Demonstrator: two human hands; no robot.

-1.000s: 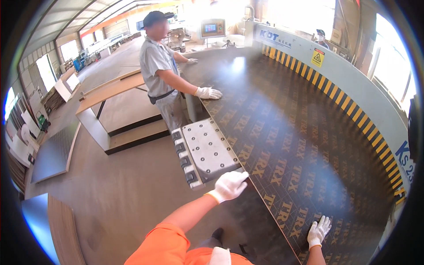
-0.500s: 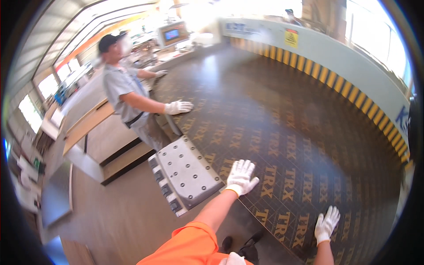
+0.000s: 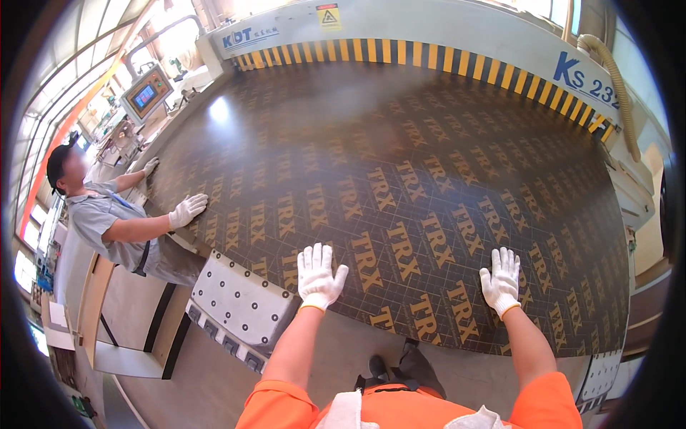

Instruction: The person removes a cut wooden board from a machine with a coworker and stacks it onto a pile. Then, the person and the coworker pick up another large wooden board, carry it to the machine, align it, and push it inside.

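Observation:
Spread before me is a large dark brown panel point(image 3: 343, 171) with repeated gold lettering and a thin grid. My left hand point(image 3: 319, 277), in a white knit glove, lies flat near its front edge, fingers stretched out. Farther right, my right hand point(image 3: 501, 280) rests on the same panel, gloved alike, its fingers a little apart. Neither hand grips anything. At the left edge, a co-worker point(image 3: 114, 222) in a grey shirt and dark cap has both white-gloved hands on the panel.
Behind the panel runs a pale machine beam point(image 3: 429, 36) with a yellow-and-black striped strip point(image 3: 386, 51). Support tables with round studs stand at left point(image 3: 239, 300) and right point(image 3: 602, 375). A control screen point(image 3: 146, 94) is far left, a ribbed hose point(image 3: 616, 93) far right.
My view has turned right toward the machine beam, so the co-worker appears farther left. Both my hands still lie open on the panel, now more evenly side by side in view.

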